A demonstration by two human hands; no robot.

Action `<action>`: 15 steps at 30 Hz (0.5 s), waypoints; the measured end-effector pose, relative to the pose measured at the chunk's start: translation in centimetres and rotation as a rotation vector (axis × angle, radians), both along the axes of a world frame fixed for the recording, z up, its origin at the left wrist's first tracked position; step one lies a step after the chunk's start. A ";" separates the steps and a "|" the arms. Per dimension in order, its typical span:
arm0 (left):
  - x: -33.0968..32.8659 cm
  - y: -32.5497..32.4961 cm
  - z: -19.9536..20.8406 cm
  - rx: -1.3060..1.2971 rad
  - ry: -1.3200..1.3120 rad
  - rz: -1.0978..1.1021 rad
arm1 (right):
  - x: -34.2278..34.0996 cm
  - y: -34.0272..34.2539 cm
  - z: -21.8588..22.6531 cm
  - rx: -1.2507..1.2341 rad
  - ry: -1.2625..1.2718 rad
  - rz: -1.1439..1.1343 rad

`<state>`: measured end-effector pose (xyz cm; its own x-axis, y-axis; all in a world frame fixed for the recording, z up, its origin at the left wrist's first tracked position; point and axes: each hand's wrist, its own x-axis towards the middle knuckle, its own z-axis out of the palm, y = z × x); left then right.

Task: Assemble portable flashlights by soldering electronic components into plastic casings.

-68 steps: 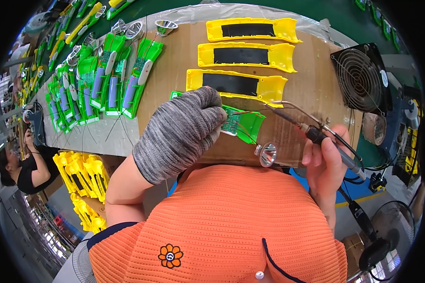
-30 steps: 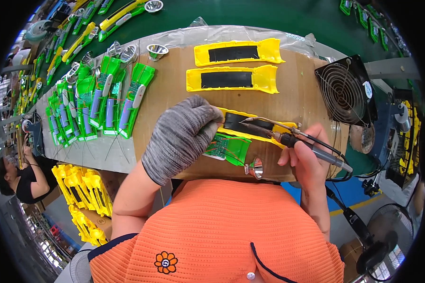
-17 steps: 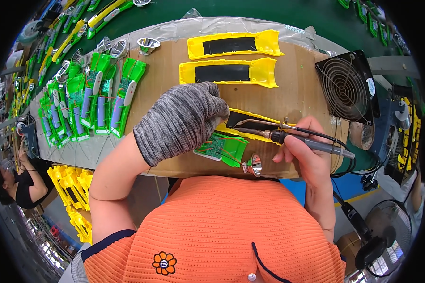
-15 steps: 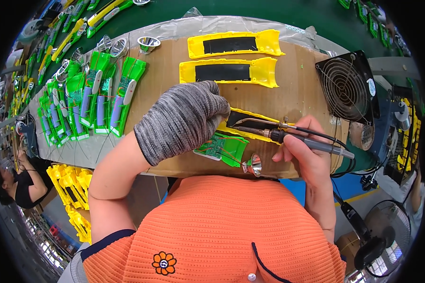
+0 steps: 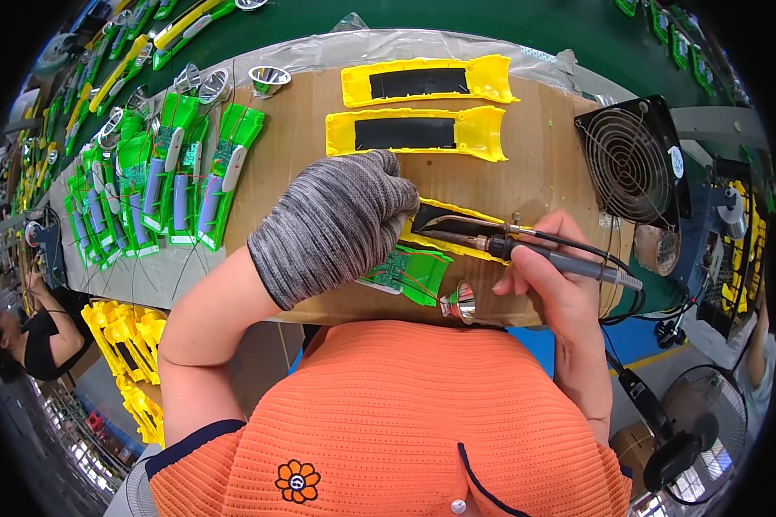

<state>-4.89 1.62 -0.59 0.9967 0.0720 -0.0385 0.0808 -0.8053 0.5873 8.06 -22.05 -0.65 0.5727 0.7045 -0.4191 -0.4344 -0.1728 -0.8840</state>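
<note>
My left hand (image 5: 336, 226), in a grey striped knit glove, is curled closed over the left end of a yellow casing half (image 5: 478, 212) with a black strip inside. Its fingertips are hidden, so what it grips cannot be made out. Bare, my right hand (image 5: 553, 274) holds a soldering iron (image 5: 582, 265) like a pen, its tip pointing left over that casing, close to the glove. A thin metal tube is fixed along the iron. Nearer me, partly under the glove, lies a green casing half (image 5: 427, 277) with a circuit board and red wires, beside a silver reflector cup (image 5: 459, 301).
Two more yellow casing halves (image 5: 478, 132) lie farther back. At left are several green casings (image 5: 224, 164) with batteries and loose wires, with reflector cups (image 5: 270, 79) behind them. A square fan (image 5: 631, 159) stands at right. Yellow parts (image 5: 129, 340) are stacked lower left, near another person (image 5: 47, 336).
The soldering iron and both hands have shifted only very slightly. The whole view has drifted a little; both grips look the same.
</note>
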 end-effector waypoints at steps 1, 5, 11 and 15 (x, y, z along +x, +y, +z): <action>0.0 0.0 0.0 -0.010 -0.003 0.004 | 0.0 0.0 0.0 -0.001 -0.001 0.000; 0.1 -0.1 0.4 0.047 0.025 -0.013 | 0.1 -0.2 -0.2 0.027 -0.001 -0.001; 0.1 -0.2 0.5 0.074 0.050 -0.021 | 0.4 -0.8 -0.5 0.098 0.010 -0.012; 0.1 -0.2 0.5 0.060 0.036 -0.016 | 0.2 -0.8 -0.3 0.084 0.001 -0.012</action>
